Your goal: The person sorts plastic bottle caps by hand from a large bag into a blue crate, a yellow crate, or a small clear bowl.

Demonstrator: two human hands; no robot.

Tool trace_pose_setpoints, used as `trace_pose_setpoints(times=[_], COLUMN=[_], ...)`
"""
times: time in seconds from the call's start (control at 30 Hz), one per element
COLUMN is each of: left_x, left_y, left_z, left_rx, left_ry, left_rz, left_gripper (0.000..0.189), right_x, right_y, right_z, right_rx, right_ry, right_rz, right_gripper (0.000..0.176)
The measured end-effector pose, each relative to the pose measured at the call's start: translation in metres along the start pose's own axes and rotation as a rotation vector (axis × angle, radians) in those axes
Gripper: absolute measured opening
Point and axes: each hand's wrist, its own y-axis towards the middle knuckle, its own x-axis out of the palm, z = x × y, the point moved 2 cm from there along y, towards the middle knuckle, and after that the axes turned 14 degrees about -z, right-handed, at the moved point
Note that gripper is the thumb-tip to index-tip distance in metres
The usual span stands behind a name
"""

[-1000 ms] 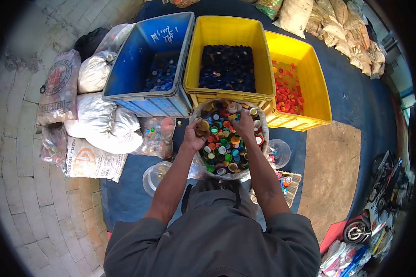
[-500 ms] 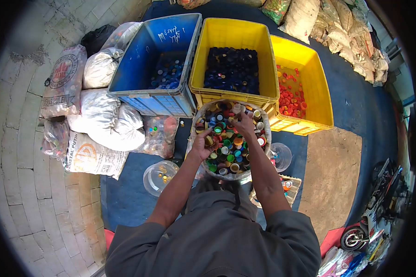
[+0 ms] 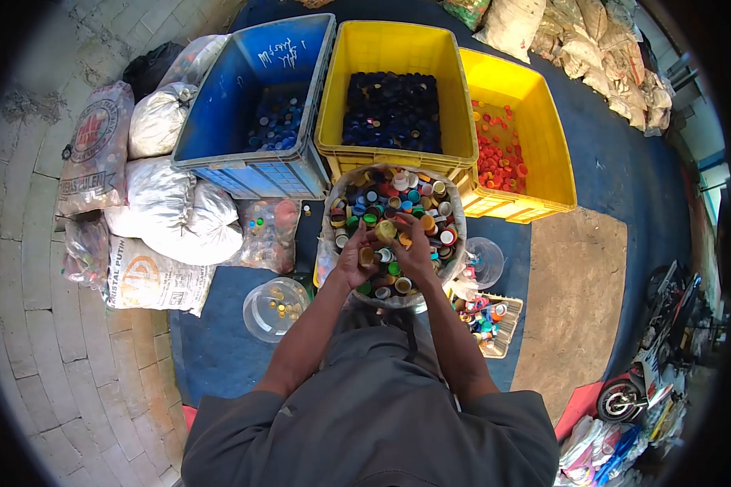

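A round sack (image 3: 328,213) full of mixed bottle caps (image 3: 404,284) stands right in front of me. Over it, my left hand (image 3: 353,261) is closed around a brownish-gold bottle cap (image 3: 368,256). My right hand (image 3: 415,250) is closed too, pinching a yellowish bottle cap (image 3: 386,231) with its fingertips. Both hands are close together, the right slightly higher in view. Whether the left palm holds more caps is hidden.
Beyond the sack are a blue crate (image 3: 256,180) of blue caps, a yellow crate (image 3: 398,158) of dark caps and another yellow crate (image 3: 536,207) of red caps. A clear tub (image 3: 256,325) with gold caps sits left; a small basket (image 3: 503,337) sits right. Full bags (image 3: 150,203) are piled left.
My right hand has drawn back from the far side of the sack toward my left hand, and now holds a yellowish bottle cap. The camera view has shifted slightly.
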Motion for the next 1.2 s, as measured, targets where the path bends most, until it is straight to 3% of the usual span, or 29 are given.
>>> trace_pose_setpoints(times=[0.07, 0.1, 0.23, 0.3, 0.37, 0.47, 0.5, 0.63, 0.73, 0.83, 0.93, 1.03, 1.13, 1.2], left_x=[0.007, 0.002, -0.011, -0.012, -0.014, -0.020, -0.022, -0.026, -0.043, -0.044, -0.042, -0.036, -0.060, -0.052], left_y=[-0.001, 0.004, -0.001, -0.007, -0.013, -0.022, -0.025, -0.035, -0.035, -0.033, -0.031, -0.026, -0.010, -0.001], left_z=[-0.005, -0.010, -0.014, -0.016, -0.018, -0.016, -0.016, -0.012, -0.010, -0.006, 0.005, 0.023, 0.047, 0.062], left_rx=[-0.026, 0.019, -0.008, 0.022, 0.046, 0.091, 0.113, 0.141, 0.135, 0.139, 0.157, 0.246, 0.418, 0.386], left_ry=[-0.034, -0.091, -0.166, -0.205, -0.230, -0.223, -0.213, -0.177, -0.181, -0.102, -0.032, 0.471, 1.282, 1.440], left_rz=[-0.090, 0.009, -0.046, 0.021, 0.063, 0.082, 0.086, 0.144, 0.175, 0.271, 0.310, 0.529, 0.686, 0.767], left_gripper=[0.046, 0.044, 0.037, 0.034, 0.032, 0.026, 0.024, 0.019, 0.018, 0.019, 0.018, 0.027, 0.034, 0.036], right_x=[0.004, 0.004, -0.023, -0.052, -0.079, -0.095, -0.093, -0.086, -0.079, -0.069, -0.074, -0.092, -0.107, -0.110], right_y=[-0.013, -0.017, -0.001, 0.015, 0.029, 0.052, 0.055, 0.077, 0.077, 0.071, 0.063, 0.046, 0.024, 0.014], right_z=[-0.006, -0.007, 0.001, 0.023, 0.054, 0.068, 0.052, 0.078, 0.082, 0.069, 0.055, 0.067, 0.065, 0.055], right_rx=[0.008, 0.013, 0.080, 0.124, 0.090, 0.266, 0.179, 0.418, 0.297, 0.336, 0.355, 0.354, 0.348, 0.302], right_ry=[-0.132, -0.196, -0.270, -0.623, -0.714, -0.867, -0.900, -1.135, -1.260, -1.159, -0.829, -0.361, 0.492, 0.739], right_rz=[-0.045, -0.068, 0.090, 0.161, 0.174, 0.067, 0.068, -0.105, -0.110, -0.043, -0.014, 0.119, 0.252, 0.331], right_gripper=[0.053, 0.053, 0.040, 0.035, 0.032, 0.034, 0.028, 0.035, 0.031, 0.028, 0.029, 0.031, 0.030, 0.019])
